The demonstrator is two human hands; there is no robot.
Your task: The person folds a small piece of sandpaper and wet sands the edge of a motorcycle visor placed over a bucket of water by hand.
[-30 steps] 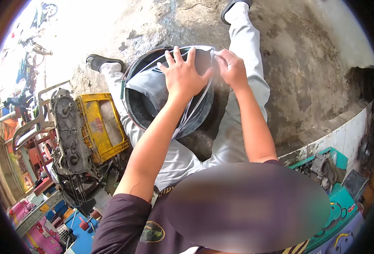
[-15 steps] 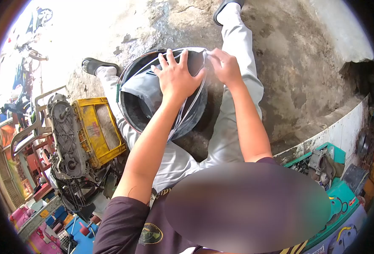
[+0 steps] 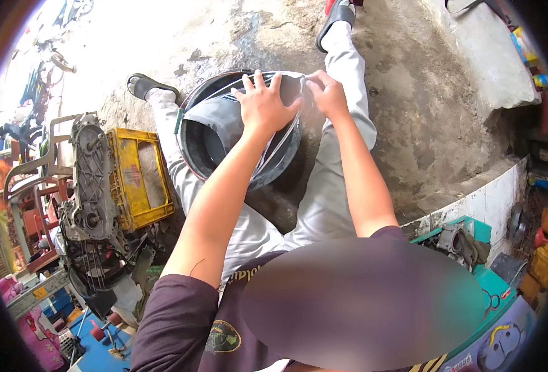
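Observation:
Between my legs stands a round black bucket (image 3: 284,162) with a green grip on its wire handle. A glossy grey panel-like piece (image 3: 210,119) with thin white lines along its edges lies across the bucket's mouth. My left hand (image 3: 264,108) is open, with fingers spread over this piece near the far rim. To its right, my right hand (image 3: 327,94) has its thumb and forefinger pinched together at a thin whitish, see-through strip (image 3: 302,87) by the piece's right corner. Whether the strip is a film or part of the piece, I cannot tell. The bucket's inside is partly hidden.
At left, a metal engine casing (image 3: 91,180) stands beside a yellow plastic crate (image 3: 142,214). A teal case (image 3: 497,285) with metal parts lies at lower right. A low white-tiled ledge (image 3: 472,201) runs along the right. The concrete floor (image 3: 423,124) looks stained.
The camera view has shifted slightly. My right hand stays pinched at the strip and has moved slightly closer to my left hand, which stays spread on the piece.

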